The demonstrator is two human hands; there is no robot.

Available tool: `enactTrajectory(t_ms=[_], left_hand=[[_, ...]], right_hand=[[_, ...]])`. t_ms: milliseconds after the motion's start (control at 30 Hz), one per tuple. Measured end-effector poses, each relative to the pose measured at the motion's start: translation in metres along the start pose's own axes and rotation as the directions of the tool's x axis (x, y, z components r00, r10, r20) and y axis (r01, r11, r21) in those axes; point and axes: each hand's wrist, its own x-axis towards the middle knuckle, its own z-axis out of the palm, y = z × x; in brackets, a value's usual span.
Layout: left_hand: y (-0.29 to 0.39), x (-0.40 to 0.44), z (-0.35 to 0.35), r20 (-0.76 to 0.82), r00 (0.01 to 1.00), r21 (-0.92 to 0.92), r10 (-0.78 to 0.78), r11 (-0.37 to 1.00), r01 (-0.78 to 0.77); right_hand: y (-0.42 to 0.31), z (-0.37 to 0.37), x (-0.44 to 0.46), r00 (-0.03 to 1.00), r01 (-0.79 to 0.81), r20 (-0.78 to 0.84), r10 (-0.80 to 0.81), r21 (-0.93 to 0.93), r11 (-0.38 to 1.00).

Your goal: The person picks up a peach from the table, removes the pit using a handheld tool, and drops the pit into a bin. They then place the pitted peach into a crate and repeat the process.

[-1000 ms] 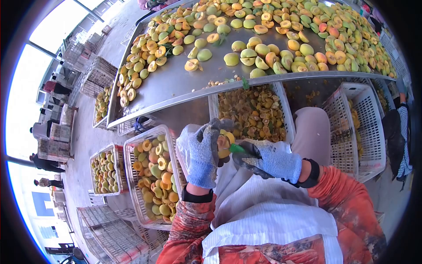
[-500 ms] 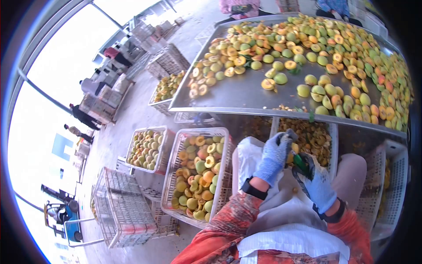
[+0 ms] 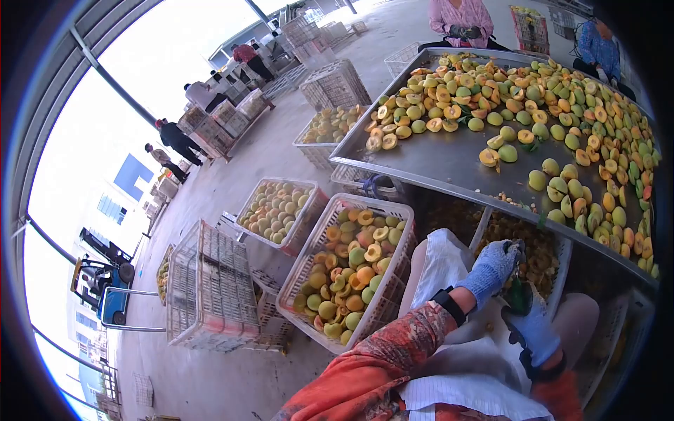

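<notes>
My left hand [image 3: 493,272], in a blue-white knitted glove with dark fingertips, is curled above the lap. Whatever its fingers close on is hidden. Just below it, my gloved right hand [image 3: 537,328] is wrapped round a green-handled tool [image 3: 518,297], whose working end I cannot make out. Both hands are close together in front of a crate of dark yellow-brown fruit scraps [image 3: 516,235] under the table edge. On the metal table [image 3: 435,158] lie many yellow-green stone fruits [image 3: 562,189], whole and halved, looking like peaches or apricots.
To the left stand a crate of halved fruit [image 3: 354,270] and a crate of mostly whole fruit [image 3: 275,210]. Stacked crates [image 3: 210,288] and a blue forklift [image 3: 105,281] are farther left. A person in pink [image 3: 460,21] and one in blue [image 3: 598,49] sit beyond the table.
The view has turned left, so table, crates and hands appear farther right. My hands remain close together, the right one still round the green-handled tool.
</notes>
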Motion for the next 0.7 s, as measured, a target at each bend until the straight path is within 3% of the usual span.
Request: enactTrajectory(t_ms=[33, 67, 100, 133, 200, 233, 300, 333, 367, 433, 500, 567, 600, 633, 667, 700], left_hand=[[0.006, -0.003, -0.001, -0.007, 1.000, -0.001, 0.007, 1.000, -0.007], [0.012, -0.008, 0.001, -0.064, 0.985, 0.048, 0.161, 0.986, -0.158], [0.018, -0.012, 0.004, -0.112, 0.943, 0.104, 0.314, 0.947, -0.303], [0.025, -0.015, 0.006, -0.114, 0.942, 0.103, 0.316, 0.947, -0.305], [0.036, -0.019, 0.009, -0.254, 0.729, 0.339, 0.636, 0.765, -0.549], [0.036, -0.014, 0.006, -0.253, 0.728, 0.341, 0.637, 0.763, -0.549], [0.034, 0.004, 0.001, -0.026, 0.954, 0.367, 0.298, 0.891, -0.268], [0.031, 0.010, -0.002, 0.060, 0.978, 0.216, 0.202, 0.953, -0.210], [0.029, 0.016, -0.002, 0.089, 0.972, 0.219, 0.219, 0.947, -0.234], [0.027, 0.022, 0.001, 0.158, 0.893, 0.232, 0.421, 0.864, -0.448], [0.033, 0.026, 0.009, 0.138, 0.888, 0.335, 0.438, 0.824, -0.458], [0.038, 0.028, 0.018, -0.124, 0.943, 0.240, 0.309, 0.931, -0.274], [0.038, 0.027, 0.020, -0.155, 0.936, 0.238, 0.315, 0.932, -0.274], [0.037, 0.023, 0.023, -0.130, 0.934, 0.241, 0.332, 0.925, -0.295], [0.035, 0.020, 0.028, -0.164, 0.910, 0.235, 0.380, 0.911, -0.339], [0.034, 0.018, 0.032, -0.193, 0.883, 0.225, 0.428, 0.895, -0.384]], right_hand=[[-0.010, -0.003, -0.002, 0.992, -0.107, 0.082, 0.095, 0.155, 0.982], [-0.007, -0.005, -0.001, 0.992, -0.104, 0.084, 0.092, 0.152, 0.983], [-0.001, -0.010, 0.001, 0.992, -0.019, 0.126, -0.008, 0.212, 0.977], [0.002, -0.012, 0.002, 0.981, 0.061, 0.162, -0.109, 0.275, 0.959], [-0.003, -0.016, 0.002, 0.978, 0.010, 0.198, -0.067, 0.273, 0.962], [-0.006, -0.018, 0.003, 0.973, -0.039, 0.231, -0.026, 0.271, 0.962], [-0.013, -0.015, 0.001, 0.977, -0.061, 0.214, -0.002, 0.289, 0.955], [-0.016, -0.018, 0.001, 0.980, -0.081, 0.195, 0.021, 0.303, 0.949], [-0.012, -0.020, 0.002, 0.987, -0.065, 0.163, 0.014, 0.313, 0.947], [0.000, -0.024, 0.004, 0.975, -0.044, 0.203, -0.089, 0.571, 0.819], [-0.007, -0.035, 0.006, 0.966, -0.055, 0.243, -0.085, 0.518, 0.854], [-0.009, -0.036, 0.014, 0.991, 0.002, 0.125, -0.053, 0.376, 0.927], [0.004, -0.032, 0.021, 0.993, 0.021, 0.100, -0.064, 0.381, 0.924], [0.027, -0.024, 0.029, 0.936, 0.315, -0.147, -0.319, -0.048, 0.948], [0.036, -0.023, 0.030, 0.758, 0.419, -0.256, -0.600, -0.514, 0.748], [0.035, -0.027, 0.028, 0.745, 0.400, -0.293, -0.599, -0.523, 0.753]])
